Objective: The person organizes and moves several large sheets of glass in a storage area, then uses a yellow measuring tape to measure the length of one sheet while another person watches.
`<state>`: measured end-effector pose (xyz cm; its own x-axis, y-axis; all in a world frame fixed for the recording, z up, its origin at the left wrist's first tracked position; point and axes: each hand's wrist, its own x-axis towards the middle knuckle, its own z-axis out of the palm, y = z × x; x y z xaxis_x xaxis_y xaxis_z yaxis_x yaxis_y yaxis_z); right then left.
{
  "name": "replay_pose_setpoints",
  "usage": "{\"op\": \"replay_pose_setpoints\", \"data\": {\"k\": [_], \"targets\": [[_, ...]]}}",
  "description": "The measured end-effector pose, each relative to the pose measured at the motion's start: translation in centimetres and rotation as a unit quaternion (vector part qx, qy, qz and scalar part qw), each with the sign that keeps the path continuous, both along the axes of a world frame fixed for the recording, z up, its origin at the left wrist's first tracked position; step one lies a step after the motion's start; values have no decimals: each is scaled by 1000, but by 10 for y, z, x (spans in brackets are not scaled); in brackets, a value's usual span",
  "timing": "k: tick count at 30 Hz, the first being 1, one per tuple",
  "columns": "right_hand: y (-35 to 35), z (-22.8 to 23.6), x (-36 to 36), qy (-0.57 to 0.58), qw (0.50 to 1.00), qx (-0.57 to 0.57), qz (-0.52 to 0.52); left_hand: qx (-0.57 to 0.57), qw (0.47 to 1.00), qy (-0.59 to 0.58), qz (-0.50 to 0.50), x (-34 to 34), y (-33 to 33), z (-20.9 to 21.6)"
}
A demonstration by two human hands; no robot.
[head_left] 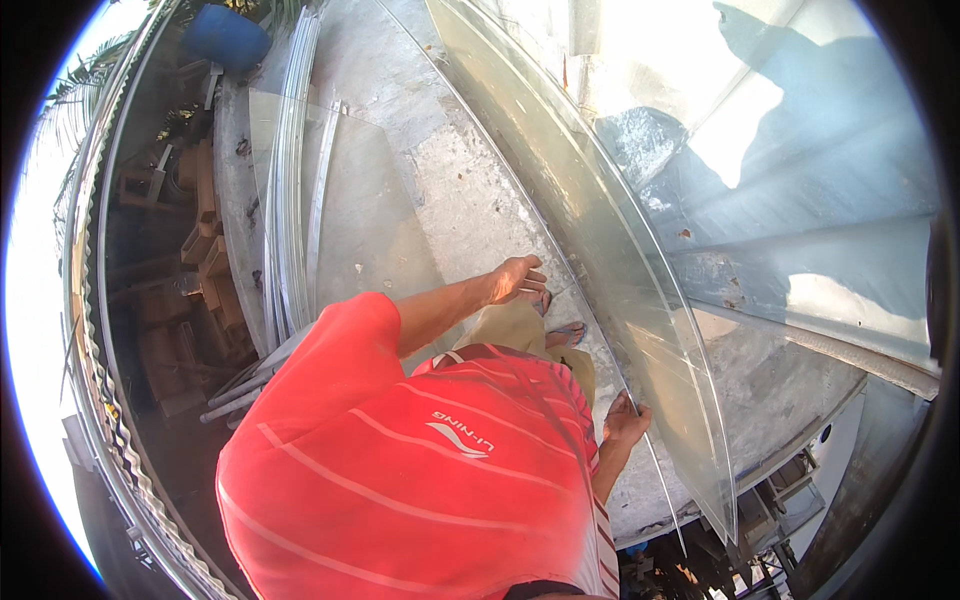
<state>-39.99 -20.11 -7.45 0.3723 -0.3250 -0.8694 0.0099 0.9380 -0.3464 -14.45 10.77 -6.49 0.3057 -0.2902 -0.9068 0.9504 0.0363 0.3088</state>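
My right hand [625, 423] pinches a long, thin, straight strip [508, 172] low down, with the fingers closed round it. The strip runs from the top of the view down past my feet; it could be a rod or the edge of a sheet. Just left of it hovers my left hand [515, 279], its fingers loosely apart and holding nothing I can see. Beyond the strip, large clear glass sheets [640, 290] stand on edge and lean to the right. My sandalled feet [566, 335] are close to the strip.
Long pale metal profiles [285, 190] lie on the left, over another glass sheet [375, 200] on the concrete floor [465, 180]. Brown blocks and boards [200, 250] are past the ledge, near a blue barrel [227, 38]. Pale sheeting [800, 200] stands at right.
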Motion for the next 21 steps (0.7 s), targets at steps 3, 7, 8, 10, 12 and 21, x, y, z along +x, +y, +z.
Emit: {"op": "replay_pose_setpoints", "data": {"k": [3,7,8,10,12,21], "targets": [[13,1,8,-8,1000,-26,-16,64,989,-99,86,58,40,32],[15,2,19,27,994,6,-105,79,973,-169,133,137,60,35],[8,-6,12,-28,993,7,-113,69,974,-166,134,154,61,33],[10,12,26,11,994,-43,-96,89,979,-147,108,179,69,32],[5,1,17,52,994,-42,-90,54,989,-120,64,204,72,19],[36,122,26,307,881,-245,265,-12,996,-86,-27,240,78,-18]]}}
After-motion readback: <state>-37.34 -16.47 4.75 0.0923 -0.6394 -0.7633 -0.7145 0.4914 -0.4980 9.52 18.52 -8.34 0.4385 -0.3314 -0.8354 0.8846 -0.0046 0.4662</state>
